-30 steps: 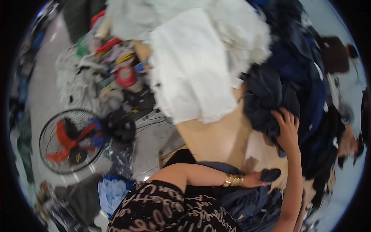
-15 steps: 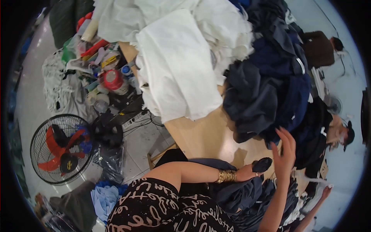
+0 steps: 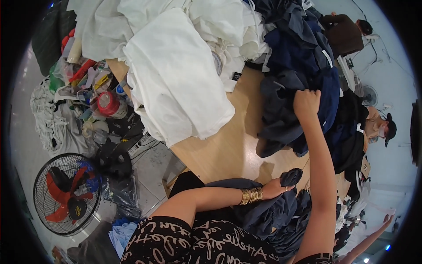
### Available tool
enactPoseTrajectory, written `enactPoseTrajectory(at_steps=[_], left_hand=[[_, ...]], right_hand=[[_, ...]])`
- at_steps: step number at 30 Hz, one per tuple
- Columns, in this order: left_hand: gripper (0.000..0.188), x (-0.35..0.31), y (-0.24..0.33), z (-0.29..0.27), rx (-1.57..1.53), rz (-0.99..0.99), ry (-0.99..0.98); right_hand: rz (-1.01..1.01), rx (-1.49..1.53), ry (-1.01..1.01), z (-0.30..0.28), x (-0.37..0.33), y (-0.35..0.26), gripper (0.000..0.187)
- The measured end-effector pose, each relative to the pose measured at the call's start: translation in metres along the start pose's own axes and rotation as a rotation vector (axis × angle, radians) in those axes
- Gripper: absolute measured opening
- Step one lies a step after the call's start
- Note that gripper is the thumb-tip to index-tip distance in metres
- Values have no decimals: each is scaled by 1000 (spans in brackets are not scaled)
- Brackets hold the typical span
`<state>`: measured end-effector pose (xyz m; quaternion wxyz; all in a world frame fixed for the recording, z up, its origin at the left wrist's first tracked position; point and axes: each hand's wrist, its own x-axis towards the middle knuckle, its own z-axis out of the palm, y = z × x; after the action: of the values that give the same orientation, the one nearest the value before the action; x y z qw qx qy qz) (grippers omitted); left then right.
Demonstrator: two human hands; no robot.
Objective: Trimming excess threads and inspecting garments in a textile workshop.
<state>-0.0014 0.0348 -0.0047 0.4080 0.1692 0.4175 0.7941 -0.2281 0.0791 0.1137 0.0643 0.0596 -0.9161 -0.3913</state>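
The right hand (image 3: pixel 306 102) clenches the dark navy garment pile (image 3: pixel 290 101) on the worktop (image 3: pixel 228 149). The left hand (image 3: pixel 278 188) grips a dark cloth (image 3: pixel 291 177).

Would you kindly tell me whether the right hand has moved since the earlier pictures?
Yes. The right hand has reached farther up the wooden table into the dark blue pile, away from the left hand.

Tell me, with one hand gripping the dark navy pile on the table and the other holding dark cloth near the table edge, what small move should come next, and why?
Probably draw the right hand back toward the body, pulling one garment free of the navy pile. That hand is closed on a fold of the heap, the left hand already grips dark cloth at the table edge, and bare tabletop lies between them.
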Motion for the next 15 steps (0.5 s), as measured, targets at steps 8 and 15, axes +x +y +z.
enactPoseTrajectory(at_steps=[8, 15], left_hand=[[47, 9, -11, 9, 86, 25, 51], [48, 6, -12, -1, 117, -52, 38]], right_hand=[[-51, -52, -84, -9, -12, 32, 17], [-484, 552, -94, -49, 6, -24, 25]])
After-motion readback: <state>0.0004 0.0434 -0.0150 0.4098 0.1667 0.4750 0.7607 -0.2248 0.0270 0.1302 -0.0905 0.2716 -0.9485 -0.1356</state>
